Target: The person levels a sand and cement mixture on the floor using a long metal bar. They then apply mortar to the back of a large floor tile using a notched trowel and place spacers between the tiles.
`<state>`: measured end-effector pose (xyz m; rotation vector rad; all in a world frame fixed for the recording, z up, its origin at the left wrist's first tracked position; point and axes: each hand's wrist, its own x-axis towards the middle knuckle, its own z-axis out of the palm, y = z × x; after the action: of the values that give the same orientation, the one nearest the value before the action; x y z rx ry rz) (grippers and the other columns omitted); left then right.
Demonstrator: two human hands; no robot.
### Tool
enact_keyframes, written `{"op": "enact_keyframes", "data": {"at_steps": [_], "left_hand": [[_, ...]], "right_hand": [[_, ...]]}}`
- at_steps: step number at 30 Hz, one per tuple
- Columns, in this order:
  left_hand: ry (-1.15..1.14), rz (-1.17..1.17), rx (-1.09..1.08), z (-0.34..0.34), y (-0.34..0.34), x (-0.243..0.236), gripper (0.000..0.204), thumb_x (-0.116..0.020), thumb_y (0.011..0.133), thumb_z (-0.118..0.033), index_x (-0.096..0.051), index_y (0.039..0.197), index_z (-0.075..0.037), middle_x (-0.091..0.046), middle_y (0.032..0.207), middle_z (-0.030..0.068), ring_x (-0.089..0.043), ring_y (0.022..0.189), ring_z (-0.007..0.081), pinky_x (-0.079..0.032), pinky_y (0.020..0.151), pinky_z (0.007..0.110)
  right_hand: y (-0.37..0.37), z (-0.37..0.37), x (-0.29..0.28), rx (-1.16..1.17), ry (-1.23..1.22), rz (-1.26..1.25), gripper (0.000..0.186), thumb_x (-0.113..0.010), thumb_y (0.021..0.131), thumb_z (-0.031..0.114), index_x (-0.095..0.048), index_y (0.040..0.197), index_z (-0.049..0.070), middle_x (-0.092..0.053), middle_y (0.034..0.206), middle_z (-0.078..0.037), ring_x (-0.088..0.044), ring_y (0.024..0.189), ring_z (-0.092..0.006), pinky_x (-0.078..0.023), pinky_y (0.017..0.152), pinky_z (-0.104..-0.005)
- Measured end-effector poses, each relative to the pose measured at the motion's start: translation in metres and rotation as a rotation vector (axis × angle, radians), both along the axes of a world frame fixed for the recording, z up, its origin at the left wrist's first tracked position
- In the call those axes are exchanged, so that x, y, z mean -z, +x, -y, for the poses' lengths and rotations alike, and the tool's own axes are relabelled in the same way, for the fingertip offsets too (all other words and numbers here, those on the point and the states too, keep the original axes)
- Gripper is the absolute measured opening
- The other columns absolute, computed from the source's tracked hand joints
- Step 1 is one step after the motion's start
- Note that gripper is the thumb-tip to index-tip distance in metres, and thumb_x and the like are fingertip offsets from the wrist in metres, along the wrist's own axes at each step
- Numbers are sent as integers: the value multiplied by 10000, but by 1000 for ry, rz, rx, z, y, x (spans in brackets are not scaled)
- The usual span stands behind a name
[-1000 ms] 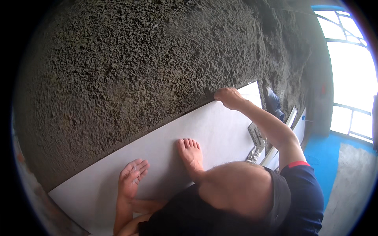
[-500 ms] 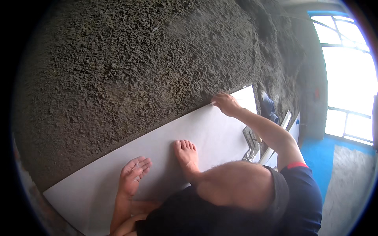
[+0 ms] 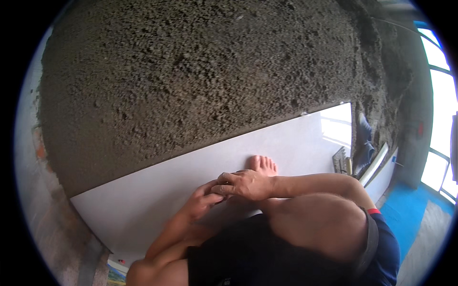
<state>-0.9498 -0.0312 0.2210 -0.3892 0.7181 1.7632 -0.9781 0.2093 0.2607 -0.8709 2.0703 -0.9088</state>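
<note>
My left hand (image 3: 202, 201) and my right hand (image 3: 245, 185) meet in front of me, above the large white tile (image 3: 157, 183). My right fingers are bent and pinched together at the left hand's fingertips. The left hand is curled, palm inward; what lies in it is hidden. A small white piece (image 3: 305, 113) sits on the far edge of the tile, and another small white piece (image 3: 341, 102) is near its far right corner. My bare foot (image 3: 263, 165) rests on the tile just beyond the right hand.
Rough grey mortar (image 3: 200, 86) borders the tile's far edge. To the right lie a notched trowel (image 3: 340, 161), blue slippers (image 3: 366, 143) and a long pale straightedge (image 3: 374, 165). A bare wall (image 3: 57, 205) runs along the left; a bright window (image 3: 439, 100) stands at right.
My right hand has left the tile's far edge and come back to my left hand, exposing a small white piece there. The left hand, earlier half open with small pale bits, has curled. The view has shifted left.
</note>
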Motion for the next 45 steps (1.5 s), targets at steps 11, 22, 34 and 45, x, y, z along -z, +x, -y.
{"op": "enact_keyframes", "data": {"at_steps": [11,22,34,45], "left_hand": [[-240,-82,-73,-6,-3,-15,366,-593,1012,-145,-560,1318,53,-648,1187,119,-674,1039,208,-566,921,339],[-310,-147,66,0,1,-4,322,-619,1005,-176,-589,1241,42,-702,984,124,-699,822,185,-583,754,312],[-352,-123,-13,5,9,2,326,-616,1005,-214,-573,1228,19,-671,1020,95,-654,864,160,-546,734,292],[-354,-82,11,7,9,0,292,-576,1016,-216,-563,1235,-23,-669,1046,87,-646,896,152,-535,790,304]], "right_hand": [[-17,14,-24,4,177,-159,173,-566,928,166,-645,1077,129,-621,1071,-50,-691,859,-277,-535,740,-416],[-7,-8,17,68,103,-212,263,-636,846,87,-688,1102,115,-673,988,-53,-685,866,-237,-566,705,-350],[-57,-35,52,477,114,-570,179,-632,853,76,-715,1012,80,-698,1003,-100,-686,859,-297,-575,705,-388],[-53,-25,55,396,283,-438,86,-580,818,59,-651,864,74,-633,892,-118,-671,849,-309,-559,724,-413]]}}
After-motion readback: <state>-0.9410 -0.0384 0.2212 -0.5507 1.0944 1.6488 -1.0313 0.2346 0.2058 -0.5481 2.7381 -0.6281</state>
